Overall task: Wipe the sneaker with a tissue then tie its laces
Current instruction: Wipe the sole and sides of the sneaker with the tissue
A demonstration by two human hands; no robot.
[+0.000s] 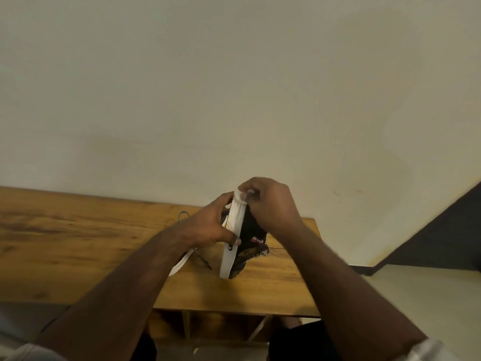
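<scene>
Grip state: the left hand [208, 227] grasps the sneaker [240, 237] with fingers curled over the far side of its white sole and the thumb pressed on the near side, just below centre of the frame. The right hand [265, 201] closes its fingertips on a small white wad, probably the tissue [246, 195], and presses it against the upper end of the sole; the wad is partly hidden by the fingers, so its identity is a judgement.

Position of the work: the sneaker is held on edge above the wooden bench [78, 243], sole turned toward the left of the frame and the dark upper toward the right. Whether its lower end touches the bench cannot be told. This orientation presents the white sole edge to the wiping hand, while the left hand braces it against the wiping pressure.

Laces: a speckled lace [203, 259] hangs loose beneath the left hand, its tip close to the bench surface; a second loop [182, 216] shows behind the left wrist. Both are untied.

Step in hand: wiping of the sole rim, judged early to mid task. Tying is not yet begun. A white strip [181, 264] runs under the left forearm; its nature is unclear.
</scene>
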